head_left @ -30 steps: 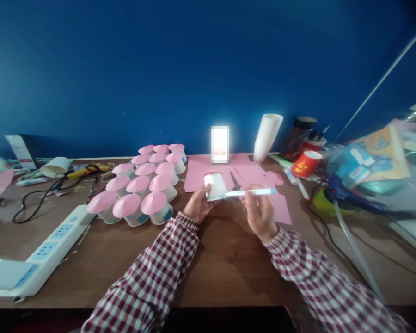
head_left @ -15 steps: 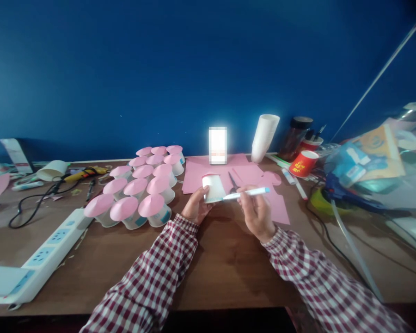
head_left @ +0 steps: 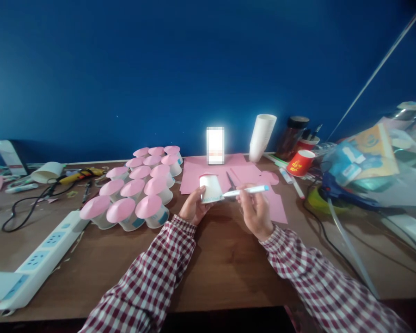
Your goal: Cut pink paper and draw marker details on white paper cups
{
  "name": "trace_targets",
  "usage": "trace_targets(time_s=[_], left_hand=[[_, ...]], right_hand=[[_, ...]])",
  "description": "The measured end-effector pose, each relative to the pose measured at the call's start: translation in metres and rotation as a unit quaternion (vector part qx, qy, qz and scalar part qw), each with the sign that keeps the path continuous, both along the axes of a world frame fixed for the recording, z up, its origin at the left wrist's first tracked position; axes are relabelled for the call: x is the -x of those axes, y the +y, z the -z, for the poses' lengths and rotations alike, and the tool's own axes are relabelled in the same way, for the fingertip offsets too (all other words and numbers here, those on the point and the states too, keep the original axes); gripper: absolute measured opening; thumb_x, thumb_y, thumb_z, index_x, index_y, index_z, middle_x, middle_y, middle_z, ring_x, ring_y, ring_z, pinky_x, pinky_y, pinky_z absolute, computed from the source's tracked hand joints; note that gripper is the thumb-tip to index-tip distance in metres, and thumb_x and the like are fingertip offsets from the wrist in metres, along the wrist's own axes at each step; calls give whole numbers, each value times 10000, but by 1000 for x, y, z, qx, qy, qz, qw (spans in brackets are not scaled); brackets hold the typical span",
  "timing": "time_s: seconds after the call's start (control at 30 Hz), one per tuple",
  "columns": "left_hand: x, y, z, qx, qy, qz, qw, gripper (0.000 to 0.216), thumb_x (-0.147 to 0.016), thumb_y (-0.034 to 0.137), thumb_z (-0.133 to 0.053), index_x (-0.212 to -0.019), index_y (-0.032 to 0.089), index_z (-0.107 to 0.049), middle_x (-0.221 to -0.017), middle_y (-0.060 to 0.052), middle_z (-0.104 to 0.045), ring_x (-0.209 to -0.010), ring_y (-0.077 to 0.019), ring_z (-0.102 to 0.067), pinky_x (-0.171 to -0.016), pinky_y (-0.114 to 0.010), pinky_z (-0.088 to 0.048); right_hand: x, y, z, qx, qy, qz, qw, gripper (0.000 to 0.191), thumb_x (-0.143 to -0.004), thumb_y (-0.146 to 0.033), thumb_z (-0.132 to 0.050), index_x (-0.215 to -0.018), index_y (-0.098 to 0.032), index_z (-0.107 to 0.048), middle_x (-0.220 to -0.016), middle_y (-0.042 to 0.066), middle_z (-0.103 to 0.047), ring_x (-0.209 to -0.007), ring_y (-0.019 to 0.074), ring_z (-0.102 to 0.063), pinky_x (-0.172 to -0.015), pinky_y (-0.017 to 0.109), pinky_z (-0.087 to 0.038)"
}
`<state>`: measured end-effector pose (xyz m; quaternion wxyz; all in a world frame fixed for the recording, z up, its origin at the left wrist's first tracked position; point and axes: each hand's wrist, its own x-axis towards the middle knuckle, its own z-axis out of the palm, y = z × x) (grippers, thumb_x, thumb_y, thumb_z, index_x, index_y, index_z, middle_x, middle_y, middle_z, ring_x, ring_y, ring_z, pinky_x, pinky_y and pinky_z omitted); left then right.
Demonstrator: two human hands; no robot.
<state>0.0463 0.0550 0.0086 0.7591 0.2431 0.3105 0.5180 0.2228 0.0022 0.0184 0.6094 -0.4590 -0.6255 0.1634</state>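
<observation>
My left hand [head_left: 193, 208] grips a small white paper cup [head_left: 211, 188], held upside down just above the wooden table [head_left: 225, 259]. My right hand [head_left: 255, 210] pinches a white pen with a blue cap [head_left: 247, 190], lying almost level, its tip touching the cup's side near the rim. Both hands hover over the near edge of pink paper sheets [head_left: 201, 171], where a pair of scissors [head_left: 230, 181] lies.
Several pink-topped upturned cups [head_left: 138, 185] stand left of my hands. A white power strip [head_left: 31, 263] lies at front left. At the back stand a stack of white cups [head_left: 261, 136], a red cup [head_left: 301, 163] and a dark jar [head_left: 291, 136]. A glue gun [head_left: 346, 196], cables and bags crowd the right.
The view has drifted slightly, so everything sits a little further left. My hands keep the cup and pen together, with the pen tip staying on the cup's side.
</observation>
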Motion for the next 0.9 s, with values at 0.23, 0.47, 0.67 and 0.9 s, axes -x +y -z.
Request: trace_targets(time_s=[0.23,0.47,0.67,0.9], left_hand=[[3,0,3,11,11,1,1000,411,-793,329,-676,-1112,72,-637,-907,-130,-737,-849,-247,-706,-821,-363,-559],[1,-2,-4,5,-2,17,1000,388,-808,319,-651,-1107,71,-644,-909,-133,-745,-855,-245,-712,-796,-337,-560],[2,-2,-4,1,-11,2,1000,449,-814,323,-634,-1181,66,-616,-988,-149,-740,-897,-252,-703,-834,-367,-554],[3,-3,-5,-33,-3,40,999,478,-796,351,-633,-1156,38,-624,-1025,-180,-738,-855,-258,-707,-790,-349,-544]], right_hand=[[-1,1,3,5,6,-12,1000,197,-1000,-353,-474,-967,-200,-594,-812,44,-643,-655,139,-608,-546,256,-497],[-1,1,3,13,15,0,1000,209,-996,-370,-483,-984,-197,-601,-798,41,-647,-650,144,-610,-538,253,-502],[0,1,3,17,23,-16,999,209,-998,-375,-479,-968,-201,-590,-796,36,-644,-629,136,-607,-538,252,-504],[1,1,-1,6,25,4,1000,204,-995,-369,-484,-973,-202,-599,-774,21,-646,-617,128,-598,-559,259,-519]])
